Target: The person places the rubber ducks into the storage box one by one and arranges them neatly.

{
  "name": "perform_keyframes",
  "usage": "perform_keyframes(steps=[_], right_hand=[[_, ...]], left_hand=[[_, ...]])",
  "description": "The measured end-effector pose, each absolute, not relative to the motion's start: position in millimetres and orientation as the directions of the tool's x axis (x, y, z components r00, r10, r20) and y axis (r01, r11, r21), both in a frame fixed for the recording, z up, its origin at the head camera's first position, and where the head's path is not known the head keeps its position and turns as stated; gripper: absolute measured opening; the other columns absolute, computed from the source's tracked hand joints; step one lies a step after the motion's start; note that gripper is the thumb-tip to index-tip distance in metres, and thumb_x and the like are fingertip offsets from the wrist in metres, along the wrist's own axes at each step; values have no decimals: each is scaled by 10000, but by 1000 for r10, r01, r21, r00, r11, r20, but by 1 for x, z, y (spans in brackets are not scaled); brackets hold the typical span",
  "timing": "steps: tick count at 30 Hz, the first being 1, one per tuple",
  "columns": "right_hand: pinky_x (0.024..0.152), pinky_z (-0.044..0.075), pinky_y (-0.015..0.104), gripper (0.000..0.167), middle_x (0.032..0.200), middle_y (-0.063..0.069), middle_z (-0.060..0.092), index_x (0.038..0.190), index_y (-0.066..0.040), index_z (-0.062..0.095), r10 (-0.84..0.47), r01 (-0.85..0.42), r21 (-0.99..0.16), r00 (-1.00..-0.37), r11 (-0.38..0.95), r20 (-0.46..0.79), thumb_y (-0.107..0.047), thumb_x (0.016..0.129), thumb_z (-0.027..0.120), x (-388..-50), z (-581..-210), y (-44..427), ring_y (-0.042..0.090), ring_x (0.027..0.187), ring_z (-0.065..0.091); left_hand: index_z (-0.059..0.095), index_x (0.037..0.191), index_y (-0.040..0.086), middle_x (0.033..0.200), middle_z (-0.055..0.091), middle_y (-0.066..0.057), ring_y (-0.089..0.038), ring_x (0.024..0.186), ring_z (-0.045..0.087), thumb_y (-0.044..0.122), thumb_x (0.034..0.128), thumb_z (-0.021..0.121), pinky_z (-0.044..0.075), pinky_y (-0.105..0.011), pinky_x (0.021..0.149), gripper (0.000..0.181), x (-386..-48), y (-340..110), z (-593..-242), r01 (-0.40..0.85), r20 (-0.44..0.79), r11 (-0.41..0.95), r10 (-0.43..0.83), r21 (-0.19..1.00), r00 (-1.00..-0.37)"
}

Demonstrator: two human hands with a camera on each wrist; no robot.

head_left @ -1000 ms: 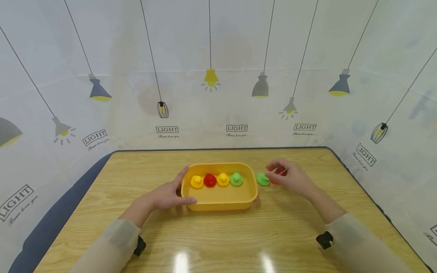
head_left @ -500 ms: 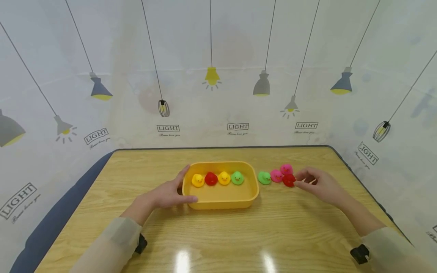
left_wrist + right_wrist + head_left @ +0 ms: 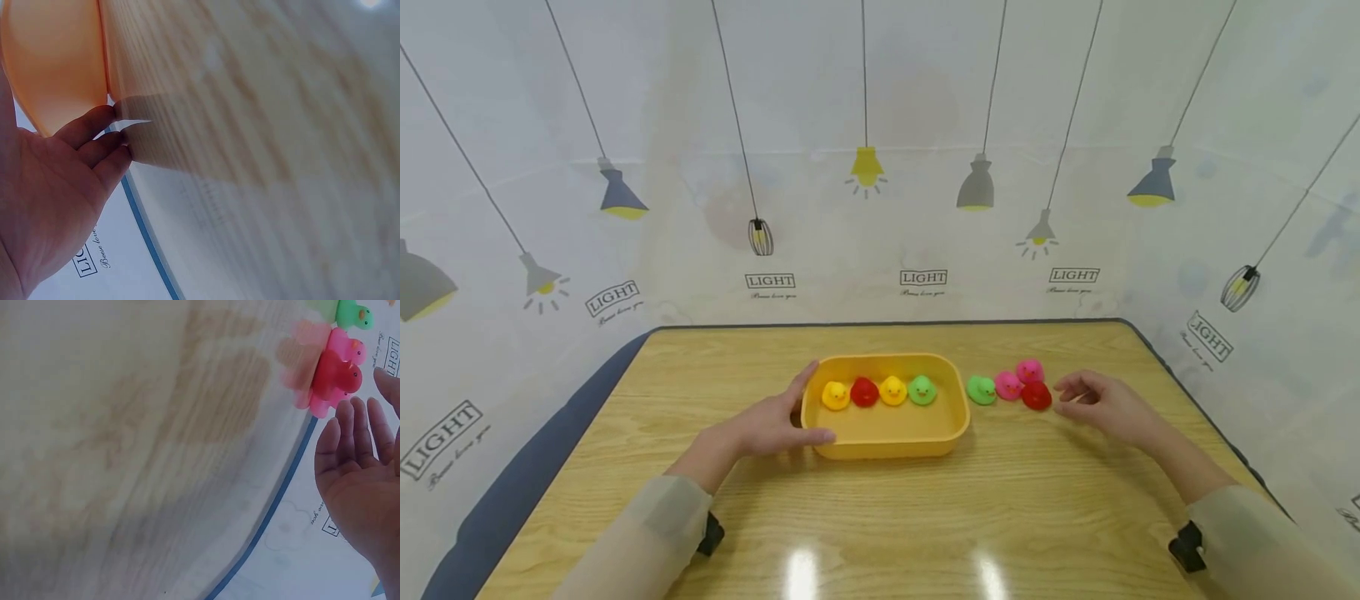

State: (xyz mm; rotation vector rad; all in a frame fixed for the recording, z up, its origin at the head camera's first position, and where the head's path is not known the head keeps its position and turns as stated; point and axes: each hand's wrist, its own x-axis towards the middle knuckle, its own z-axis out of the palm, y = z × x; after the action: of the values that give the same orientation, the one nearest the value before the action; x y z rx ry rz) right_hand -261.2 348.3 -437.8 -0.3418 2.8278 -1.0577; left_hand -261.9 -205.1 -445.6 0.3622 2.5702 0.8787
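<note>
My left hand (image 3: 771, 427) holds the left end of a yellow plastic box (image 3: 887, 450), its thumb at the front rim and fingers along the outer left side. A row inside contains a yellow rubber duck (image 3: 835, 397), a red one, another yellow and a green one. Outside, to the right, are a green duck (image 3: 981, 390), two pink ducks (image 3: 1008, 386) and a red duck (image 3: 1037, 396), grouped closely. Just right of the red duck, my right hand (image 3: 1108, 406) hovers with fingers loosely bent and nothing in them; the right wrist view shows its palm (image 3: 359, 494) apart from the ducks.
The ducks and box stand on a wood-grain table (image 3: 880, 508). A pale cloth (image 3: 820, 125) printed with hanging lamps rises behind and at both sides. The table's dark edge shows at the back.
My right hand has moved right, from over the ducks to beside the red duck, uncovering the pink and red ones. It then drew slightly away. My left hand stays at the box.
</note>
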Motion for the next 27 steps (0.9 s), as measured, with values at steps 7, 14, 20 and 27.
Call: perform_keyframes(steps=[7,14,20,27], right_hand=[[719,604,324,500,1246,201,684,1421,30,595,-272,-128,-734,-959,667,-80,-245,1045,775,-272,-441,342,206,981,646],[698,580,305,527,1221,213,674,1424,45,562,-266,-93,-746,-957,660,-116,-227,1035,792,-280,-445,334,214,947,641],[714,584,305,539,1217,199,652,1400,50,565,-259,-91,-721,-958,686,-125,-275,1035,793,-285,-449,332,219,937,640],[688,574,286,505,1164,173,660,1359,55,588,-231,-72,-698,-963,713,-137,-275,1035,790,-289,-451,331,223,911,627]], left_hand=[[-81,1748,465,1787,347,-180,-421,1555,473,756,886,776,327,-667,1311,1251,-264,-207,-447,113,-283,765,365,634,-887],[-65,1763,420,1775,366,-194,-425,1541,488,742,893,780,337,-666,1306,1255,-262,-206,-446,115,-277,764,365,635,-889],[-69,1765,410,1774,364,-203,-433,1539,490,732,902,777,338,-665,1306,1250,-260,-205,-444,117,-276,766,364,632,-890],[-59,1766,411,1787,345,-182,-432,1558,472,733,902,777,328,-661,1313,1245,-260,-205,-444,115,-276,766,362,633,-890]])
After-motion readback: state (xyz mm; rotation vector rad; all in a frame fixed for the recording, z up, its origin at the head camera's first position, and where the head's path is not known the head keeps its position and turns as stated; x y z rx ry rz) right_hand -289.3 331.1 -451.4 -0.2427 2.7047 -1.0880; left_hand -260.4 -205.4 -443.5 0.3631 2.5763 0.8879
